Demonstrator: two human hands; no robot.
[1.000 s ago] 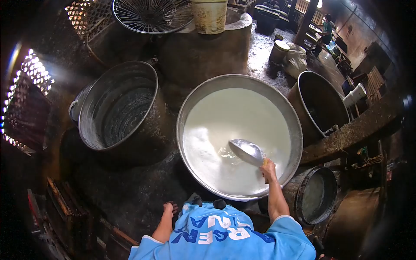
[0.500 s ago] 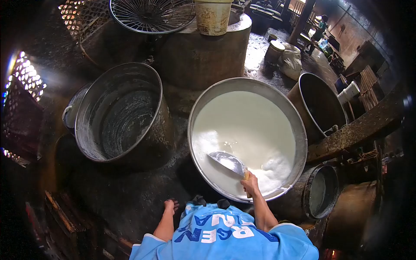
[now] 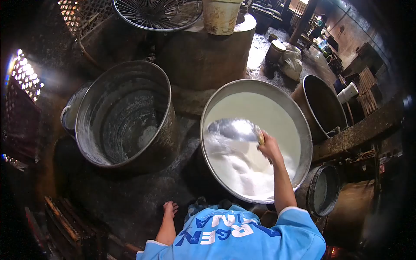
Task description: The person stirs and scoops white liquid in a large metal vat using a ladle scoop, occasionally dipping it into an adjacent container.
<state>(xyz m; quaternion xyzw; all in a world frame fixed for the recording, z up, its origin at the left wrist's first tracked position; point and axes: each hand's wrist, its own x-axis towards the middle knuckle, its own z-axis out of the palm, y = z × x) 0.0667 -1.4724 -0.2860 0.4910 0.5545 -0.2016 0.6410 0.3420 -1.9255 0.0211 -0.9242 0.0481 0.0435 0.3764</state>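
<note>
My right hand (image 3: 269, 148) grips the short handle of a large round metal scoop (image 3: 234, 129), which is over the left part of a wide metal vat (image 3: 307, 134). Pale milky liquid (image 3: 264, 106) fills the vat, with white froth (image 3: 242, 173) on the near side. The scoop hides part of the liquid, and whether it touches the surface is unclear. My left hand (image 3: 170, 208) hangs at my left side with its fingers apart, holding nothing.
A large, mostly empty-looking drum (image 3: 125, 112) stands left, another (image 3: 325, 106) to the right. Behind are a round stove-like block (image 3: 203, 60), a stained bucket (image 3: 221, 17) and a wire rack (image 3: 158, 13). A wooden beam (image 3: 355, 138) crosses at right. A person (image 3: 320, 26) is far back.
The scoop has swept toward me, then moved forward and up, with my right hand still on its handle. Froth has spread on the near side. The view has shifted slightly, and my left hand stays low.
</note>
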